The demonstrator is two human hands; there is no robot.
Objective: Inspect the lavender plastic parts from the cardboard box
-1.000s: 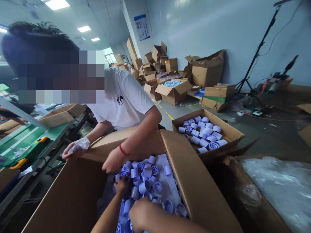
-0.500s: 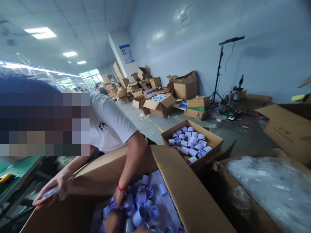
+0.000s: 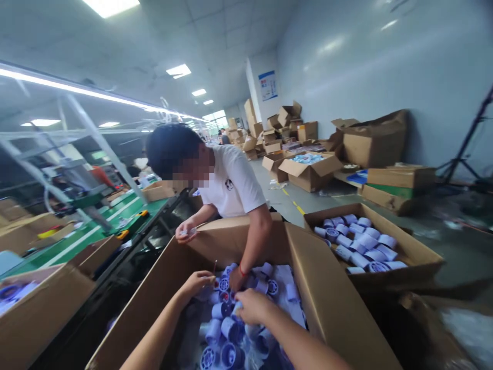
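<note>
A large open cardboard box [image 3: 331,308] in front of me holds several pale purple plastic caps [image 3: 227,329] on a clear plastic liner. My left hand [image 3: 198,281] is inside the box at its left side, fingers pinched on something I cannot make out. My right hand [image 3: 250,306] rests among the caps in the middle, fingers curled over them. Across the box a person in a white T-shirt [image 3: 231,182] leans in, one hand [image 3: 234,280] with a red wristband down among the caps, the other hand [image 3: 187,232] on the box's far flap.
A second open box of purple caps [image 3: 419,257] stands to the right. A green conveyor bench [image 3: 96,226] runs along the left, with a cardboard box [image 3: 42,308] near it. More cartons [image 3: 311,172] are piled along the far wall.
The camera has swung left and up. Both my hands have risen into view inside the box. The other person now appears farther back, still reaching in.
</note>
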